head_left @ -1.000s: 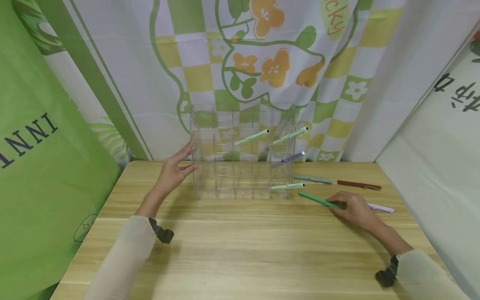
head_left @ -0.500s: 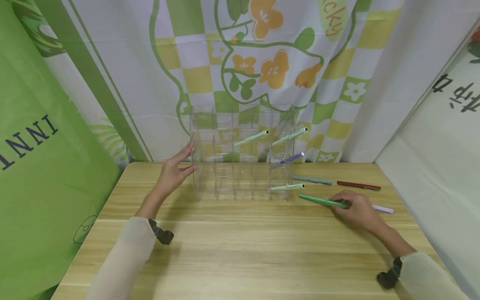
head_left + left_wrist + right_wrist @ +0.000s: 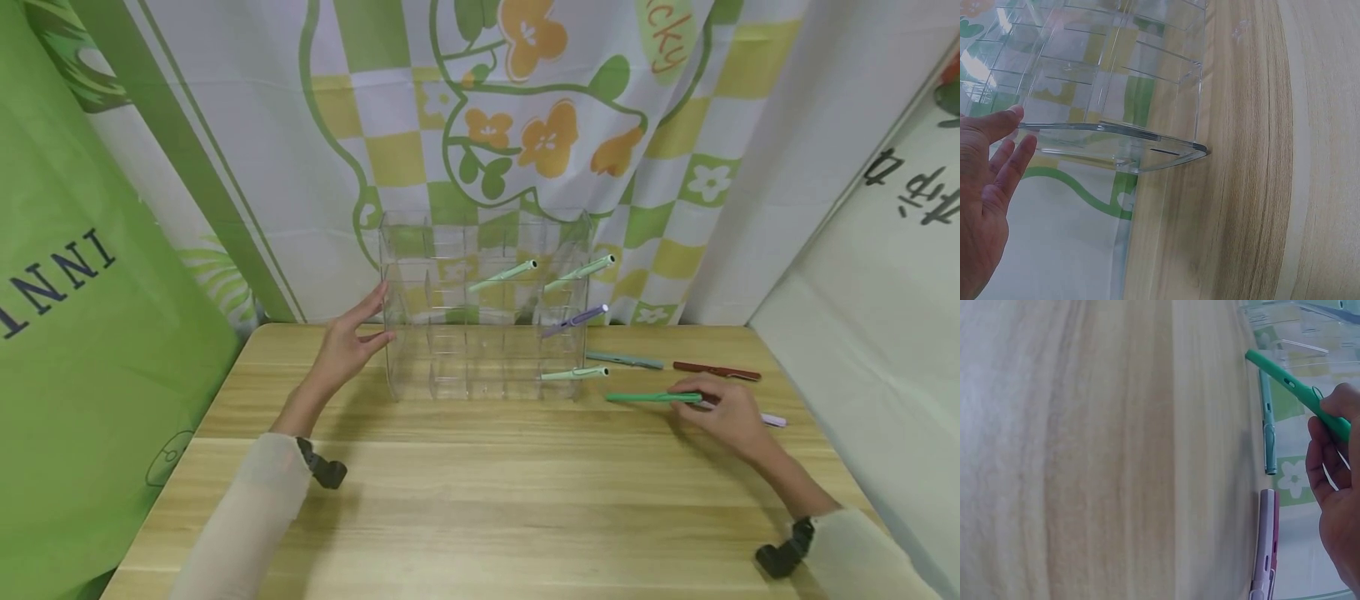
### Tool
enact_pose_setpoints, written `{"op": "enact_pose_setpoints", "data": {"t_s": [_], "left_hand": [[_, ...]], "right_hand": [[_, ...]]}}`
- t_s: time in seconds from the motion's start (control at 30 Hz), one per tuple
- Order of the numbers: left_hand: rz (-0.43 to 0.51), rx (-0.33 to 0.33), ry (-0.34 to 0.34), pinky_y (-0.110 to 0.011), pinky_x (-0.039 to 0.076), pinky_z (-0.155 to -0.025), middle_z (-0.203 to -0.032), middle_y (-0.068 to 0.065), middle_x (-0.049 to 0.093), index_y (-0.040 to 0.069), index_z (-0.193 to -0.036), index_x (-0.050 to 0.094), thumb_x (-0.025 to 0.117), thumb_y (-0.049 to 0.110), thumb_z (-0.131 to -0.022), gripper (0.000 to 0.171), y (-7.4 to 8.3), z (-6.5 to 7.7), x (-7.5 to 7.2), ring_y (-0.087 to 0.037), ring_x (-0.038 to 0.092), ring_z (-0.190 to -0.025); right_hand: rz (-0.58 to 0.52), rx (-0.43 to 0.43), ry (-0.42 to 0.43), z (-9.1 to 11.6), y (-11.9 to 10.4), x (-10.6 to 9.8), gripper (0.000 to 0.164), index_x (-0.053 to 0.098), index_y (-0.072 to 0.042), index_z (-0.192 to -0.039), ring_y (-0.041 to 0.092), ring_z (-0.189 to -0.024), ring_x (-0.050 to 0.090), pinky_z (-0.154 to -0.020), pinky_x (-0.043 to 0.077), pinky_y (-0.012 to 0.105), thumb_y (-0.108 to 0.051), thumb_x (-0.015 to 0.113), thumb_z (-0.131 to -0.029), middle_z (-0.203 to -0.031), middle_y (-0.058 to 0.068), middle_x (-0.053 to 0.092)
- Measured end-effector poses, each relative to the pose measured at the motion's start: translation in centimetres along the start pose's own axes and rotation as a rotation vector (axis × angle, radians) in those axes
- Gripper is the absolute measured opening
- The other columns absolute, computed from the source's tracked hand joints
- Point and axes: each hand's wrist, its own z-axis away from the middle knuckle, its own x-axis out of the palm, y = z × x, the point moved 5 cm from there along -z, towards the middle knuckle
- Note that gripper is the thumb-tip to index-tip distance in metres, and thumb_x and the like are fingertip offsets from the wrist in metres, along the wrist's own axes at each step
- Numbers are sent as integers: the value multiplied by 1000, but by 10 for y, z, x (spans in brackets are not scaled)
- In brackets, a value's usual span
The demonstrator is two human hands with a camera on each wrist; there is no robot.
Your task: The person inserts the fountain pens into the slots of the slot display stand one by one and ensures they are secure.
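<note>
A clear acrylic pen rack (image 3: 485, 342) with rows of compartments stands upright toward the table's back. My left hand (image 3: 341, 350) holds its left side panel, with the thumb (image 3: 1007, 122) on one face and fingers on the other. Out to the right, my right hand (image 3: 723, 412) pinches a green pen (image 3: 648, 397) near one end, lifted off the table and pointing left toward the rack. Two pale green pens (image 3: 581, 273) (image 3: 504, 274) and a purple pen (image 3: 576, 321) stick out of rack compartments. Another pale green pen (image 3: 574, 374) protrudes from the bottom row.
Behind the right hand, a teal pen (image 3: 625, 360) and a dark red pen (image 3: 716, 371) lie on the wooden table (image 3: 480, 500). A lilac pen (image 3: 774, 420) lies partly hidden by that hand. A patterned curtain (image 3: 525, 125) hangs close behind the rack.
The right hand has picked the green pen up from the table, levelled it and moved slightly right. My left hand stays at the rack's side.
</note>
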Motion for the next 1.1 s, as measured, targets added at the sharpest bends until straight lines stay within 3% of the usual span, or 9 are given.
{"op": "enact_pose_setpoints", "data": {"t_s": [0.2,0.3,0.43,0.7,0.83,0.93,1.1], "left_hand": [[-7,4,0,-44,63,-95,-167,-15,38,3,-160,42,77,-11,-91,79,1,-2,0,-48,54,-139],[1,-3,1,-38,63,-96,-167,-14,38,3,-161,42,77,-11,-91,80,1,-3,0,-47,53,-140],[24,-12,0,-39,62,-97,-168,-13,37,5,-161,41,76,-11,-91,79,0,-4,1,-47,53,-140],[0,0,14,-36,63,-92,-167,-14,38,7,-161,42,76,-10,-92,79,-1,-2,0,-47,55,-138],[3,4,20,-37,63,-92,-167,-15,38,5,-160,43,76,-10,-92,77,-1,-1,1,-48,55,-137],[8,-3,20,-40,63,-93,-167,-16,38,3,-160,43,76,-10,-93,76,-2,-1,1,-50,55,-137],[3,-13,20,-40,62,-94,-167,-16,38,3,-160,44,76,-7,-94,74,-3,-1,1,-49,55,-138]], "right_hand": [[-48,16,46,-1,-4,-9,29,79,6,-98,-4,-81,66,-65,56,4,22,84,-74,-97,16,77],[-69,41,49,-1,-6,-15,29,79,6,-99,-5,-90,68,-75,57,3,22,83,-75,-98,18,76],[-75,58,66,-3,-12,-23,28,79,7,-100,-5,-99,67,-87,55,2,22,83,-76,-100,11,76],[-147,36,93,-6,-23,-38,31,77,10,-102,1,-99,69,-86,58,5,27,79,-76,-102,3,77],[-190,-4,142,-8,-30,-45,31,77,11,-99,4,-97,70,-85,59,7,31,74,-76,-100,9,77],[-257,-42,174,-10,-34,-50,32,76,14,-96,6,-96,72,-84,61,10,36,70,-73,-100,12,77],[-487,-115,207,-15,-40,-53,30,70,25,-94,13,-97,72,-83,62,12,41,61,-71,-102,11,78]]}}
